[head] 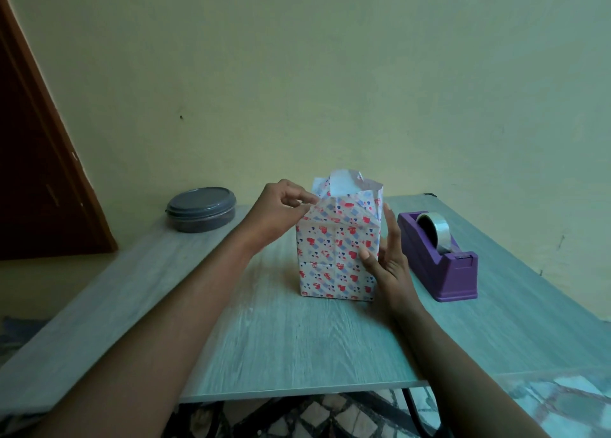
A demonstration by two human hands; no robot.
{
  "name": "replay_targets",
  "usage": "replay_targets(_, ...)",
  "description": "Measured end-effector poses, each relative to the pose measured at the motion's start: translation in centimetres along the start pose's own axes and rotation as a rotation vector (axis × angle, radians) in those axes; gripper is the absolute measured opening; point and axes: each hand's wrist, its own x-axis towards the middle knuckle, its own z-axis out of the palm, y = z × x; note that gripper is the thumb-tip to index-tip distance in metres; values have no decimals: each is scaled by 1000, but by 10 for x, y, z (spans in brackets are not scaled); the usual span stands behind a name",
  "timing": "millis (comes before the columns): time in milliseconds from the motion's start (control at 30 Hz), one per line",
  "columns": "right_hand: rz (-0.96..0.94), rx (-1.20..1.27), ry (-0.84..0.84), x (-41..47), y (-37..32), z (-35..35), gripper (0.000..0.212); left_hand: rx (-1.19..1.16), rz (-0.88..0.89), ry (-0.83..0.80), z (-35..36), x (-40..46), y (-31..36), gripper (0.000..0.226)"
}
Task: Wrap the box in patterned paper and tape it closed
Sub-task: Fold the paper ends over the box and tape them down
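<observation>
A folded edge of the patterned paper (334, 249) is pinched between thumb and fingertips of the left hand (281, 211) at the upper left corner of the box (337, 265), apparently so the flap can be creased down over the open top. The right hand (388, 256) is laid flat against the right side with fingers straight and nothing clasped — a brace, it seems, to keep the upright package from sliding. The box stands mid-tabletop (297, 338), its sides already sheathed in thin, crease-lined paper printed with red hearts and blue squares; the top flaps stand loose and untaped. A purple tape dispenser (439, 259), blocky and loaded with a clear roll, is kept just beside the right hand. A round grey lidded container (201, 209) sits at the far left.
</observation>
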Motion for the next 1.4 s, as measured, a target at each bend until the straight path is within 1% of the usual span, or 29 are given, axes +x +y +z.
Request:
replay_targets(100, 8, 0, -2, 0, -2, 0, 78, 107, 26, -93, -7, 1, 3, 16)
replay_targets(300, 30, 9, 6, 0, -1, 1, 79, 197, 94, -68, -7, -1, -2, 16)
replay_targets(367, 29, 10, 0, 0, -1, 1, 79, 179, 103, -58, -7, -1, -4, 13)
replay_targets(433, 27, 0, -11, 0, 0, 0, 78, 114, 83, -66, -9, -2, -6, 14)
replay_targets(533, 23, -8, -19, 1, 0, 0, 76, -116, -49, -129, -7, -4, -9, 22)
replay_targets(600, 30, -11, -16, 1, 0, 1, 76, -181, -104, -119, -4, -6, -11, 26)
replay_targets(667, 31, 3, -8, 1, 1, 1, 76, -165, -101, -89, -1, -7, -13, 26)
replay_targets(733, 32, 20, -2, 0, 0, 2, 79, -138, -82, -96, -1, -7, -13, 26)
replay_targets(867, -3, -39, 35, 2, -14, 6, 99, -58, -67, -150, -8, -7, -6, 27)
replay_targets(900, -28, -66, 75, 3, -17, 6, 97, -25, -73, -165, -10, -9, -3, 27)
replay_targets(933, -63, -104, 132, 4, -20, 4, 90, 2, -91, -183, -10, -10, 1, 26)
replay_targets(1033, -137, -202, 337, 5, -29, -9, 55, 37, -148, -214, -16, -16, 9, 24)
replay_targets(1133, -185, -404, 539, -1, -37, -36, 23, 87, -77, -178, -12, -18, 13, 28)
replay_targets(1200, -189, -540, 624, -6, -35, -57, 17, 144, -37, -150, -9, -19, 14, 31)
replay_targets(1233, -171, -603, 646, -10, -33, -66, 18, 169, -28, -145, -8, -20, 16, 32)
replay_targets(1300, -74, -695, 665, -19, -30, -82, 17, 213, -29, -150, -6, -21, 20, 32)
replay_targets(1333, 11, -719, 662, -22, -30, -87, 17, 225, -44, -156, -7, -22, 21, 32)
replay_targets(1400, 276, -755, 620, -23, -32, -96, 26, 230, -95, -168, -9, -22, 27, 32)
